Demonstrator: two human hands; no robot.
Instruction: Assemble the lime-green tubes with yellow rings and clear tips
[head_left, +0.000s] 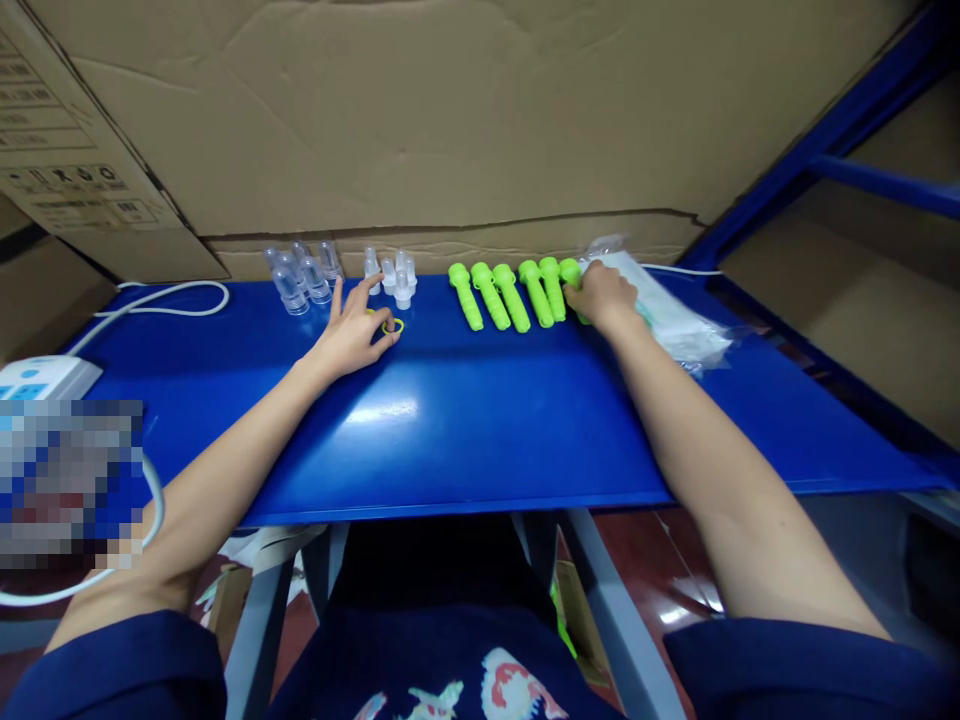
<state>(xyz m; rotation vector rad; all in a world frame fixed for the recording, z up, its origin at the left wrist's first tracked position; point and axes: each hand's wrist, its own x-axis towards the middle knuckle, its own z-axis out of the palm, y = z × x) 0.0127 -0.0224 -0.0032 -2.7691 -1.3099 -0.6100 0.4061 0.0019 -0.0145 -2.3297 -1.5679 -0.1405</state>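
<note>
Right hand [606,297] grips the end green tube [569,269], likely light, stiff plastic best held mid-barrel; left hand [349,335] (pinch unclear) is at a yellow ring [402,327].

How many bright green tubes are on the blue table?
6, in a row from the left: green tube one, two, three, four, five and six, partly covered by the right hand, which may hide more.

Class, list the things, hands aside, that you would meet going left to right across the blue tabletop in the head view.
White power strip → larger clear tubes → smaller translucent tubes → bright-green torch-shaped handles → white plastic-wrapped packet.
</note>
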